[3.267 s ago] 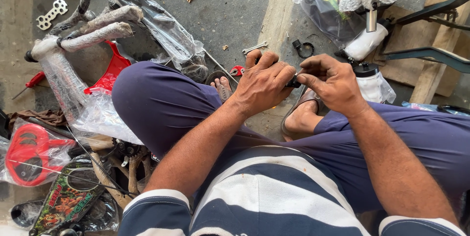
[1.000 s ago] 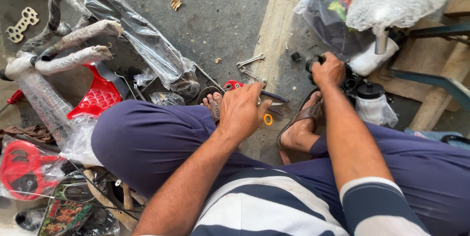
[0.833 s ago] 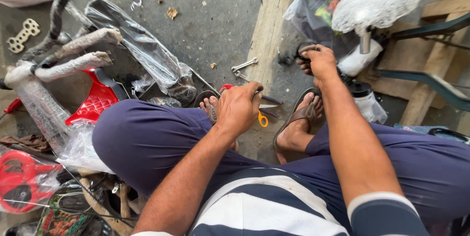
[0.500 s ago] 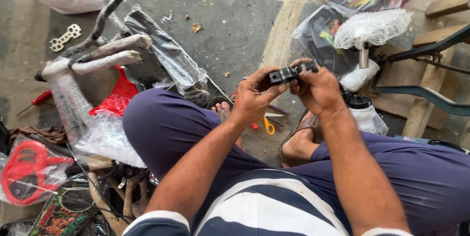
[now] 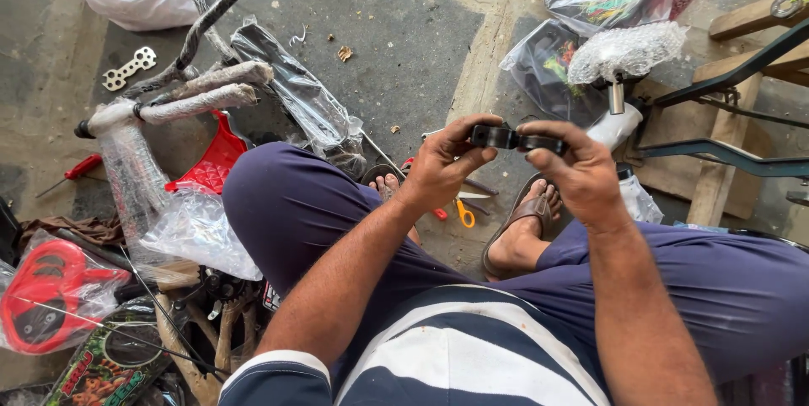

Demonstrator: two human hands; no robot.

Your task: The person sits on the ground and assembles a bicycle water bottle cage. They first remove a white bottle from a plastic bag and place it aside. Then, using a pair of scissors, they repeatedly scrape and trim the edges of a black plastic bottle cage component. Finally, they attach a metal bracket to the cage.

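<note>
At the left of the frame a plastic-wrapped bicycle frame (image 5: 143,162) is laid on the concrete floor (image 5: 396,44); small scissors (image 5: 459,208) are seen lower centre, between the sandalled feet. Upper centre, a small black clamp (image 5: 516,138) is held aloft, pinched at one end by the closed left hand (image 5: 442,162) and at the other by the closed right hand (image 5: 577,172). The halves are best kept aligned and gripped firmly, so nothing is dropped.

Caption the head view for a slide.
Seated person's left hand and right hand grip a small black metal clamp above concrete floor.
</note>
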